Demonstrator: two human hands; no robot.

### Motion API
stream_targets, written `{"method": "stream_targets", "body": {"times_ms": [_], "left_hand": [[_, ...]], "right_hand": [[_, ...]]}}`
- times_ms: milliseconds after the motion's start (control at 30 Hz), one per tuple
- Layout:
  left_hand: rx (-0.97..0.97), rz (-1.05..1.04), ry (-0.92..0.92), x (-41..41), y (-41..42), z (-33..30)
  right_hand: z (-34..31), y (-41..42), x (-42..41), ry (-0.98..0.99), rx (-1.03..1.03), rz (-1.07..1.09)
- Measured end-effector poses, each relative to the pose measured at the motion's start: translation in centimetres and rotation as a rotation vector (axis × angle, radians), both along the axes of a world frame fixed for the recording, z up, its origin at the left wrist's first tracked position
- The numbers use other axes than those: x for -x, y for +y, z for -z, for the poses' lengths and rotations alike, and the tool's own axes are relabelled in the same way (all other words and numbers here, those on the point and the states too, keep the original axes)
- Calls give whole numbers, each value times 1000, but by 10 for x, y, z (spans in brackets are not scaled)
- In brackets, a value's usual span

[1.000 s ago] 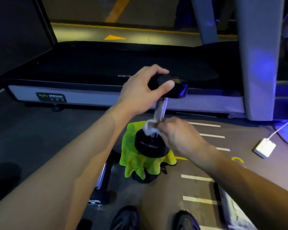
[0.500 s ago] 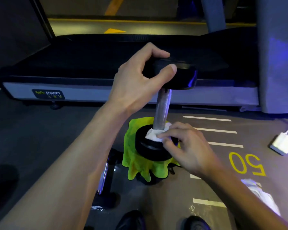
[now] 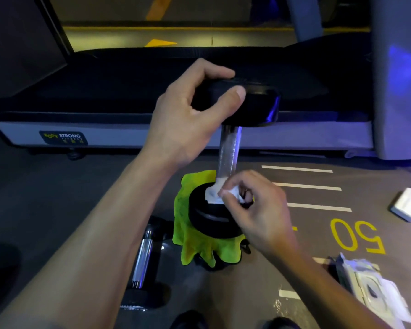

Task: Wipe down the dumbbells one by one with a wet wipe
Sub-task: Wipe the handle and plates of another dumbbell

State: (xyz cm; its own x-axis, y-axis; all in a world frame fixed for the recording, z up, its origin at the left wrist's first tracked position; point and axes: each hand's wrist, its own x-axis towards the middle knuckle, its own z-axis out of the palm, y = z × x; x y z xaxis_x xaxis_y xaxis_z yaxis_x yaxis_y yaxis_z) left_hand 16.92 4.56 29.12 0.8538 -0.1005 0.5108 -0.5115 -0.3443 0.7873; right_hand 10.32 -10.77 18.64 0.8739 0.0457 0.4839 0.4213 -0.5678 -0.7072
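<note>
Gripping dumbbell (image 3: 228, 150) top: left hand (image 3: 188, 119) | right hand (image 3: 254, 210) pinching wet wipe (image 3: 215, 192) at handle base

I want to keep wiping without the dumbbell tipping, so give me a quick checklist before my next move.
1. Left hand grips the upright dumbbell's top head: ok.
2. Right hand pinches the wet wipe: ok.
3. Wipe touches the handle base and bottom head: ok.
4. Bottom head sits on the green cloth: ok.
5. Footing under the cloth: cannot tell.
6. Second dumbbell lies apart on the floor: ok.
</note>
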Motion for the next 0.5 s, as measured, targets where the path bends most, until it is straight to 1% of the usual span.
{"method": "stream_targets", "body": {"times_ms": [67, 133, 200, 233, 300, 367, 400, 500], "left_hand": [[16, -1, -1, -3, 0, 2], [19, -3, 4, -5, -2, 2], [14, -5, 8, -8, -2, 1], [14, -2, 10, -9, -3, 1], [21, 1, 9, -11, -4, 2], [35, 1, 5, -12, -4, 3], [38, 2, 9, -13, -4, 3], [28, -1, 18, -16, -6, 3]], "right_hand": [[-8, -3, -10, 8, -41, -5], [-22, -1, -27, -64, -176, 70], [-21, 3, -34, -98, -286, 99], [-12, 4, -29, -83, -286, 96], [5, 4, -10, -38, -200, 46], [5, 0, -6, -14, -157, 5], [-2, -1, -15, -23, -183, 26], [-29, 1, -43, -104, -344, 132]]}}
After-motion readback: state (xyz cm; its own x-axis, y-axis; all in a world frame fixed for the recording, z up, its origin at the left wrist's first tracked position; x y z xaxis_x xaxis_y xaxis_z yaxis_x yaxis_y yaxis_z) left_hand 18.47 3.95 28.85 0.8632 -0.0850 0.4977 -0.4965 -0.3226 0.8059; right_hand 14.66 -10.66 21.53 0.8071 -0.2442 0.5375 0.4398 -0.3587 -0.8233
